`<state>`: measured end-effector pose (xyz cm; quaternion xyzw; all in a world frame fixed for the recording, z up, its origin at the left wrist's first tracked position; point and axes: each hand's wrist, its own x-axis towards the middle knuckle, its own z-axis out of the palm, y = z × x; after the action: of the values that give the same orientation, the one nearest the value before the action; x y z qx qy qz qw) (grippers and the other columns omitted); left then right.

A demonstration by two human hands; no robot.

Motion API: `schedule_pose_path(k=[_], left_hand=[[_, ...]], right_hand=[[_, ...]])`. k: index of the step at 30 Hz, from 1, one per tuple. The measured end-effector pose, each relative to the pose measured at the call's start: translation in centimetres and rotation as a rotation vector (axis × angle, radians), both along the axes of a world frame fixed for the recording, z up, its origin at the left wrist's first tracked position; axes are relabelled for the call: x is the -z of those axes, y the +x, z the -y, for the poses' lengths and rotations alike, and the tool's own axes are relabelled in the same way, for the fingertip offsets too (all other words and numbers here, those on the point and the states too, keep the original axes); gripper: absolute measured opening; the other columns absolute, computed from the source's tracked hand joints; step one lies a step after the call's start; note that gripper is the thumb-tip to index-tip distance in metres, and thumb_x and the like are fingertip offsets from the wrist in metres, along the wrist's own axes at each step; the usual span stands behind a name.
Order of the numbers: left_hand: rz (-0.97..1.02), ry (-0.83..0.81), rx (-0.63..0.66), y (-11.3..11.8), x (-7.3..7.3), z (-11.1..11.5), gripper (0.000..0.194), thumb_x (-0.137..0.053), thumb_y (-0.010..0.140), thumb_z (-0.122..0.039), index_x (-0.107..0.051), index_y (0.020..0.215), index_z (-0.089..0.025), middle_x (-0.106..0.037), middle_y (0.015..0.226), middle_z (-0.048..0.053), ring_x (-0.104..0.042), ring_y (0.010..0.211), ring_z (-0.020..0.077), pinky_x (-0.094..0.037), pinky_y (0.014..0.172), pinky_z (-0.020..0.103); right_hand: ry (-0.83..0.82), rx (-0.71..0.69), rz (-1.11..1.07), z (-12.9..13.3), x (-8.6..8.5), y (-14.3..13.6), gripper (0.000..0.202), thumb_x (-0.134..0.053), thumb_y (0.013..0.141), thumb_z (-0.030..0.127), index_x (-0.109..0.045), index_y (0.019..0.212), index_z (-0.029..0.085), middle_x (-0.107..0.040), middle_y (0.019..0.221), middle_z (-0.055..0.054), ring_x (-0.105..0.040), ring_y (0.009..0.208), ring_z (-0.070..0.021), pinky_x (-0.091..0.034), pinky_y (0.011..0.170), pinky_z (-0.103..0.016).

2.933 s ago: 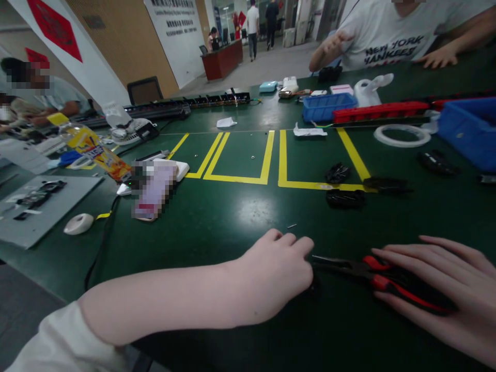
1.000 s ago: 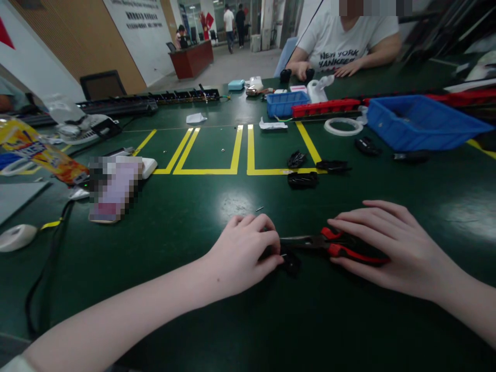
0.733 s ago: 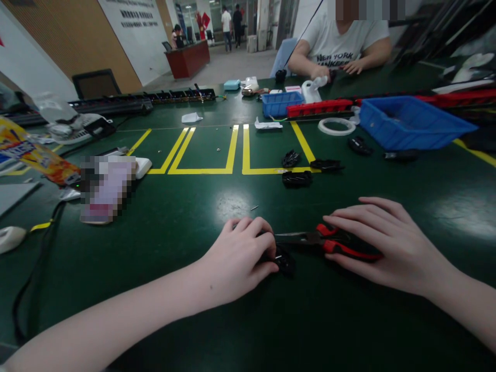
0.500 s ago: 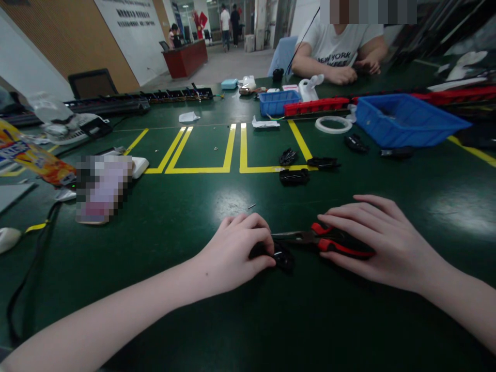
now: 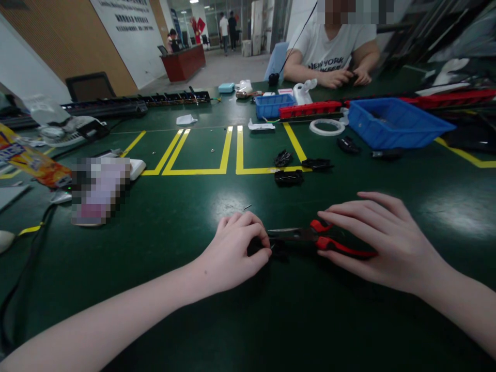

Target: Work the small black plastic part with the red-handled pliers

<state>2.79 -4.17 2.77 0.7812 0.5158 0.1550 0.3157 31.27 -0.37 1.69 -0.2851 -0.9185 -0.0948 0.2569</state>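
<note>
My left hand [image 5: 238, 250] is closed, thumb and fingers pinching a small black part [image 5: 279, 253] near the middle of the table. Most of that part is hidden by the fingers. In my right hand [image 5: 375, 245] lie needle-nose pliers [image 5: 327, 243] with red and black handles, the fingers around the grips. The plier jaws point left and reach the left fingertips, next to the black part. Whether the jaws touch it I cannot tell. A thin metal pin [image 5: 247, 206] lies on the table just beyond my left hand.
Several black parts [image 5: 289, 177] lie beyond the pliers by the yellow tape lines [image 5: 196, 171]. Farther back stand a large blue bin [image 5: 399, 126], a smaller blue bin [image 5: 273, 107] and a white ring [image 5: 327, 127]. A phone [image 5: 103, 191] lies left. A person [image 5: 331, 51] sits opposite.
The plier handles are spread wider apart and the jaws look slightly more parted. My left hand keeps its pinch on the black part. The view has shifted slightly.
</note>
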Motion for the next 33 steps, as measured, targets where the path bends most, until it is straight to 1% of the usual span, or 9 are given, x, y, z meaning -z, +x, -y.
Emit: schedule_pose_path(k=[4, 7, 12, 17, 19, 23, 27, 29, 33], left_hand=[[0.012, 0.051, 0.004, 0.0, 0.3, 0.2, 0.003, -0.063, 0.089, -0.022, -0.066, 0.088, -0.022, -0.061, 0.111, 0.001, -0.053, 0.108, 0.0239, -0.036, 0.099, 0.047], [0.018, 0.124, 0.019, 0.0, 0.6, 0.5, 0.004, -0.062, 0.091, -0.02, -0.065, 0.092, -0.023, -0.06, 0.113, 0.001, -0.053, 0.11, 0.0236, -0.037, 0.099, 0.046], [-0.033, 0.263, 0.054, -0.1, 1.1, 0.2, 0.006, -0.061, 0.093, -0.018, -0.064, 0.095, -0.022, -0.061, 0.118, 0.003, -0.053, 0.114, 0.0232, -0.036, 0.101, 0.044], [-0.07, 0.338, 0.112, -0.4, 1.7, -0.4, 0.005, -0.06, 0.094, -0.02, -0.062, 0.098, -0.022, -0.063, 0.117, 0.003, -0.057, 0.111, 0.0222, -0.037, 0.099, 0.043], [-0.071, 0.362, 0.132, -0.5, 1.9, -0.5, 0.005, -0.06, 0.094, -0.018, -0.061, 0.099, -0.021, -0.064, 0.117, 0.003, -0.058, 0.11, 0.0211, -0.037, 0.099, 0.042], [-0.082, 0.376, 0.151, -0.7, 2.0, -0.6, 0.008, -0.064, 0.093, -0.021, -0.06, 0.101, -0.021, -0.063, 0.119, 0.002, -0.058, 0.111, 0.021, -0.039, 0.097, 0.041], [-0.088, 0.329, 0.158, -0.8, 1.9, -1.0, 0.016, -0.07, 0.09, -0.027, -0.06, 0.1, -0.02, -0.063, 0.116, 0.003, -0.059, 0.107, 0.022, -0.045, 0.09, 0.039], [-0.091, 0.319, 0.174, -0.8, 1.8, -1.3, 0.015, -0.07, 0.091, -0.025, -0.06, 0.1, -0.02, -0.063, 0.114, 0.003, -0.059, 0.105, 0.0215, -0.048, 0.086, 0.037], [-0.1, 0.343, 0.211, -1.0, 1.5, -1.4, 0.012, -0.063, 0.095, -0.022, -0.058, 0.106, -0.018, -0.064, 0.114, 0.005, -0.06, 0.105, 0.0208, -0.051, 0.087, 0.036]], right_hand=[[-0.044, 0.009, -0.013, 0.4, -0.1, -0.2, 0.056, -0.064, 0.089, 0.035, -0.045, 0.141, 0.035, -0.071, 0.114, -0.006, -0.068, 0.098, -0.0306, -0.044, 0.098, -0.061], [-0.078, 0.037, -0.016, 0.5, -0.2, -0.1, 0.058, -0.065, 0.088, 0.034, -0.044, 0.142, 0.039, -0.071, 0.116, -0.005, -0.068, 0.099, -0.0317, -0.044, 0.099, -0.063], [-0.046, 0.036, -0.001, 0.2, -0.3, 0.1, 0.059, -0.068, 0.086, 0.034, -0.047, 0.141, 0.034, -0.07, 0.116, -0.006, -0.068, 0.098, -0.0313, -0.045, 0.099, -0.062], [-0.059, 0.033, 0.011, 0.1, -0.1, 0.3, 0.06, -0.067, 0.086, 0.033, -0.046, 0.142, 0.034, -0.07, 0.117, -0.007, -0.068, 0.099, -0.0328, -0.044, 0.099, -0.063], [-0.04, 0.027, 0.01, 0.0, -0.1, 0.4, 0.059, -0.068, 0.085, 0.033, -0.047, 0.141, 0.032, -0.07, 0.116, -0.008, -0.068, 0.099, -0.0329, -0.044, 0.098, -0.063], [0.01, 0.032, 0.021, -0.1, -0.3, 0.6, 0.056, -0.069, 0.085, 0.032, -0.05, 0.138, 0.027, -0.069, 0.114, -0.011, -0.067, 0.098, -0.0323, -0.044, 0.098, -0.062], [0.004, 0.057, 0.027, -0.3, -0.3, 0.7, 0.057, -0.067, 0.087, 0.034, -0.048, 0.14, 0.03, -0.069, 0.115, -0.01, -0.067, 0.098, -0.0323, -0.045, 0.097, -0.063], [0.013, 0.05, 0.03, -0.3, -0.2, 0.8, 0.058, -0.067, 0.087, 0.034, -0.047, 0.141, 0.03, -0.069, 0.114, -0.01, -0.067, 0.098, -0.0319, -0.045, 0.096, -0.062], [0.027, 0.043, 0.031, -0.4, -0.2, 1.0, 0.063, -0.068, 0.085, 0.033, -0.044, 0.143, 0.031, -0.07, 0.115, -0.009, -0.068, 0.097, -0.032, -0.045, 0.096, -0.062]])
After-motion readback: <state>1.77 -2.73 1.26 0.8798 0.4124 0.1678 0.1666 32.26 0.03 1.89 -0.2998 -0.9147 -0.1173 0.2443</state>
